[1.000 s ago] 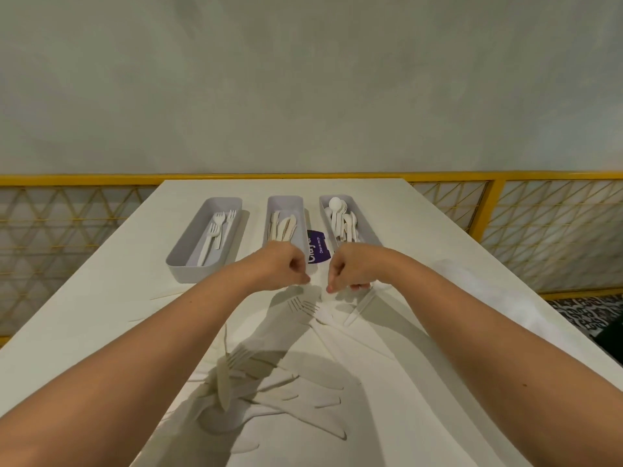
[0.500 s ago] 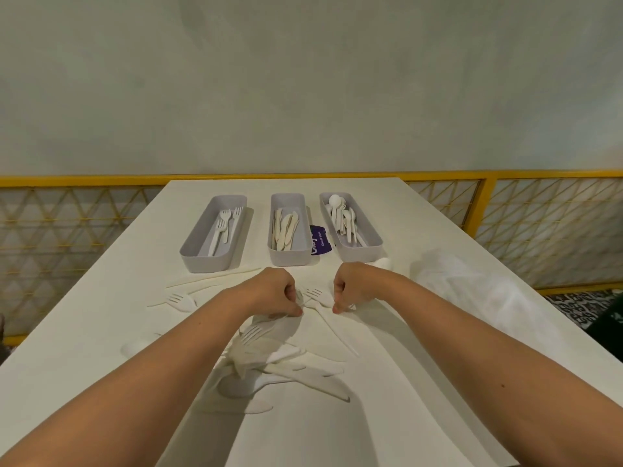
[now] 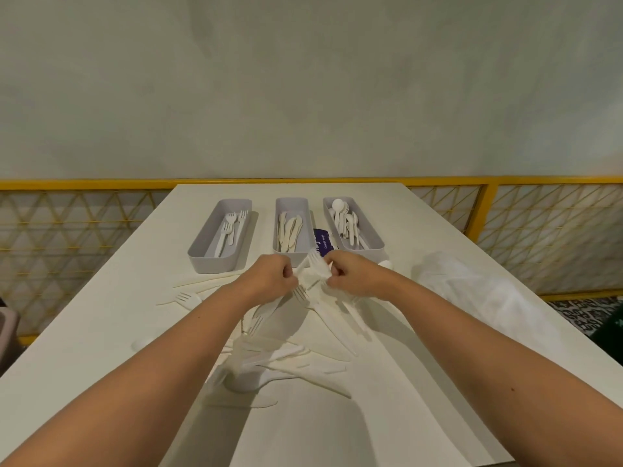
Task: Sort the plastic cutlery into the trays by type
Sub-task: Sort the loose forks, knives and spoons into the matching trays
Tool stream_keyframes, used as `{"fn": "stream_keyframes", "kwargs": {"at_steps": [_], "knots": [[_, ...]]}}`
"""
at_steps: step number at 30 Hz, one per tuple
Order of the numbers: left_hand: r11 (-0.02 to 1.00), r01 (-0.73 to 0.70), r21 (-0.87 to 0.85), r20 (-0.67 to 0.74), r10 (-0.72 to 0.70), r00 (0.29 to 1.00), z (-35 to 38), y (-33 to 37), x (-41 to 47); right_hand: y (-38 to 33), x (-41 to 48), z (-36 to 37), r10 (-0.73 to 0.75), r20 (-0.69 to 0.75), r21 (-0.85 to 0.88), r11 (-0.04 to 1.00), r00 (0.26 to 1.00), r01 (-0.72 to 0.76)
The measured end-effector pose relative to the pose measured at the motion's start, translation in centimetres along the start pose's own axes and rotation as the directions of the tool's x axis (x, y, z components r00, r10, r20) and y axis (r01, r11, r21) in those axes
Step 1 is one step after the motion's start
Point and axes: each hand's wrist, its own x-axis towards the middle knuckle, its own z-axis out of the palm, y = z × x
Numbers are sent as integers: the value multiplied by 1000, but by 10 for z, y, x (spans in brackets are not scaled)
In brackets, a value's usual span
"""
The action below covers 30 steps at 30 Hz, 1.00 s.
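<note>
Here, in the head view, both hands meet just in front of the middle tray point(image 3: 292, 207). The left hand point(image 3: 269, 276) is curled narrow, its fingertips pinched on a small white bundle point(image 3: 312, 269) of plastic cutlery; the right hand point(image 3: 350, 273) is curled the same way and grips the other side of that bundle. A fork's tines stick up out of the bundle between the two hands, but the number of pieces held cannot be told.

Three grey trays stand side by side across the far part of the white table point(image 3: 101, 332). The left tray point(image 3: 215, 261) holds forks, about four, though they overlap. The middle tray holds knives, a handful that cannot be counted exactly. The right tray point(image 3: 374, 235) holds spoons, several stacked together. A purple card point(image 3: 322, 239) lies between the middle and right trays.

The loose cutlery pile point(image 3: 286, 352) lies on the table below and between the forearms, nearer the person than the hands, with forks, knives and spoons overlapping too much to count. One fork point(image 3: 183, 298) lies apart to the left of the left forearm, just beside a few thin pieces near the left tray. A crumpled clear plastic bag point(image 3: 472, 291) rests to the right of the right forearm.
</note>
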Motion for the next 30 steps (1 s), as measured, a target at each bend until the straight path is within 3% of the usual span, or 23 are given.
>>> {"fn": "stream_keyframes", "kwargs": {"at_steps": [5,8,12,17,21,25,28,30], "knots": [[971,-3,-239,-214,-50,975,-22,11,-4,-15,-3,-6,110,-97,364,929,989,-68],[924,-39,-380,-353,-106,930,-30,20,-9,-20,-1,-2,174,-97,443,889,980,-114],[832,-192,-520,-515,-125,848,-26,23,-16,-27,5,3,263,-24,685,707,965,-176],[854,-396,-338,-669,78,739,-5,19,-21,-43,12,8,253,102,895,399,962,-200],[843,-520,-141,-674,303,674,8,17,-25,-54,21,10,252,36,945,307,967,-115],[852,-521,47,-620,434,654,13,13,-26,-61,26,10,310,-21,957,280,951,-71],[841,-513,172,-560,512,652,15,9,-27,-62,27,10,347,-39,915,388,937,-106],[844,-515,153,-522,511,683,13,5,-28,-62,25,9,358,-28,896,424,933,-135]]}}
